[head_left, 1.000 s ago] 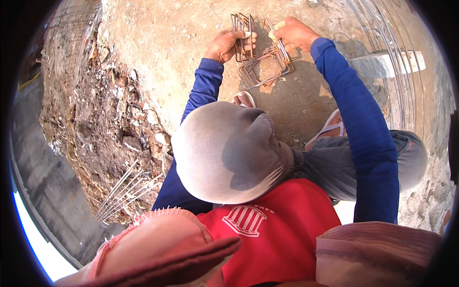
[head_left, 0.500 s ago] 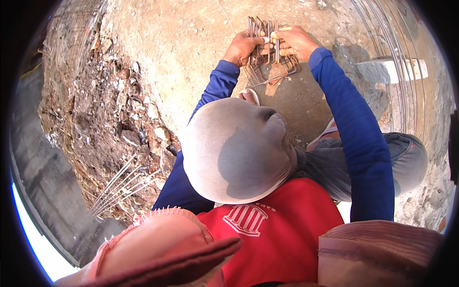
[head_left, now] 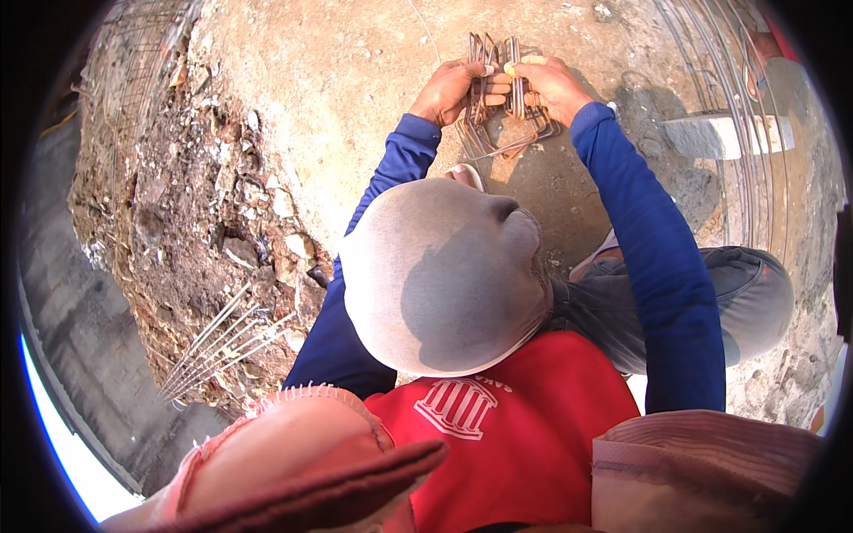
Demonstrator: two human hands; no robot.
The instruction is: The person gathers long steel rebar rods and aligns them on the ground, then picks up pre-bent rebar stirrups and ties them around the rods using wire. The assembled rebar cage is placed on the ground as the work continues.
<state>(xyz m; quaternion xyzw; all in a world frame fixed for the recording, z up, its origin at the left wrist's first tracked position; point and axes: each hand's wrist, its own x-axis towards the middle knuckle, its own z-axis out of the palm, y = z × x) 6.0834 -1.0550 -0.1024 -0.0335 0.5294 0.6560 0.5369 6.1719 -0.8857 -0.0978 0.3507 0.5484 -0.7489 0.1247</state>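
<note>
Both my hands are out in front of me, low over the ground, at a stack of bent steel rebar stirrups. My left hand [head_left: 451,91] is closed around a bundle of stirrups [head_left: 477,46], with pale wrapping on the thumb. Opposite it, my right hand [head_left: 553,87] grips another bundle [head_left: 514,51] between its thumb and fingers, and yellow wrapping shows on its fingertips. A narrow gap separates the two bundles. More rusty stirrups [head_left: 506,147] lie loosely on the ground just below my hands.
Long straight steel bars [head_left: 745,115] run along the right, crossing a white block [head_left: 724,135]. Broken rubble [head_left: 240,195] covers the left side, with several thin bars [head_left: 213,348] sticking out lower down. Part of another person [head_left: 766,46] shows at the upper right edge.
The stirrups between my hands have gathered into two separate bundles, and the gap between them is clearer. Part of a person has come into view at the upper right.
</note>
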